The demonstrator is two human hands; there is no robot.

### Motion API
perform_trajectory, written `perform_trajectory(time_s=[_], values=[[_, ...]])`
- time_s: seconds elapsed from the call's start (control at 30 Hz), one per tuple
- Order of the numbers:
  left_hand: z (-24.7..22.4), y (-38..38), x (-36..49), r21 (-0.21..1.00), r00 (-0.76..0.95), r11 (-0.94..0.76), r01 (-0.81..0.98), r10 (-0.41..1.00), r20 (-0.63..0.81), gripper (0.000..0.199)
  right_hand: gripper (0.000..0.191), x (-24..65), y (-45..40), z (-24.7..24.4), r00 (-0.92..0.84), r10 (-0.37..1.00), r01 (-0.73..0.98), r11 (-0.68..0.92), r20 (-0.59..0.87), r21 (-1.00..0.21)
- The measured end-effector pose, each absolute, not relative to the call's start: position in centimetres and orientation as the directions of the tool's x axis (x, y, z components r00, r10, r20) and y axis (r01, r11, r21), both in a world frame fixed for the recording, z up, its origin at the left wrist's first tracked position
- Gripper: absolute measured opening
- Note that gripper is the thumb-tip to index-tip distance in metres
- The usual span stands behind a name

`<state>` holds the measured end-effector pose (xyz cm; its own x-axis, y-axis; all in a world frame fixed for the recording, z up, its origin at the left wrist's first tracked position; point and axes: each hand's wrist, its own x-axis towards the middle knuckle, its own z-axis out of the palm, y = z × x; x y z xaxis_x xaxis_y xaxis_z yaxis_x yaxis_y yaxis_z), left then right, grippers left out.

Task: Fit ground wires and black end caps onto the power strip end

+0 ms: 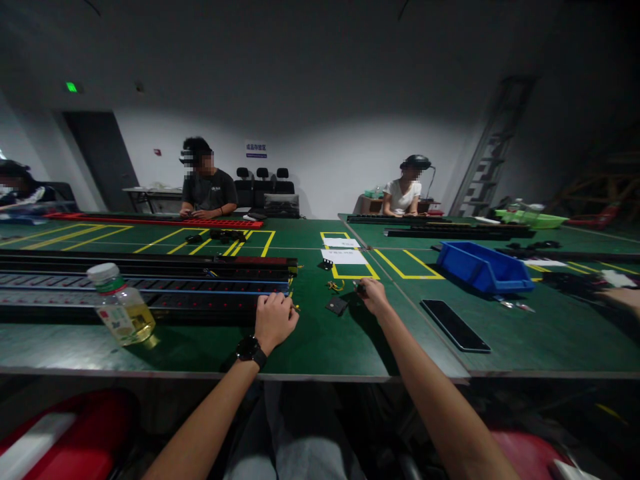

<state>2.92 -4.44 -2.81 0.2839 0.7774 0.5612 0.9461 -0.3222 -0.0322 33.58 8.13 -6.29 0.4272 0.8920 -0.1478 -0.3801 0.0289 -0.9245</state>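
Observation:
My left hand (275, 321), with a black watch on the wrist, is closed at the right end of the nearest long black strip (215, 313). Its fingers hide what is in them; thin yellow wire ends (291, 293) stick out just beyond. My right hand (373, 295) is closed in a pinch on a small dark part (360, 287), whose kind is too small to tell. Between the hands lie a flat black square piece (337, 305) and some yellow wires (336, 287). A small black piece (327, 265) sits farther back, beside a white paper (343, 257).
A bottle of yellow liquid (123, 308) stands at the left, in front of the strips. To the right lie a phone (455, 325) and a blue bin (484, 267). Two people (207, 190) (403, 193) sit across the green table (310, 363). Another person's hand (623, 297) shows at the right edge.

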Motion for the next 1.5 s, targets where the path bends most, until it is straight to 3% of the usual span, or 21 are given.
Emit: perform_trajectory(time_s=[1.13, 1.5], values=[[-2.8, -4.4, 2.9, 0.003, 0.280, -0.343, 0.939, 0.772, 0.571, 0.015, 0.010, 34.3, 9.2, -7.8, 0.413, 0.910, -0.261, 0.069, -0.047, -0.963], [-2.8, -4.5, 2.9, -0.010, 0.285, -0.341, 0.940, 0.770, 0.571, 0.014, 0.010, 34.6, 9.7, -8.6, 0.418, 0.906, -0.171, 0.149, 0.065, -0.974]])
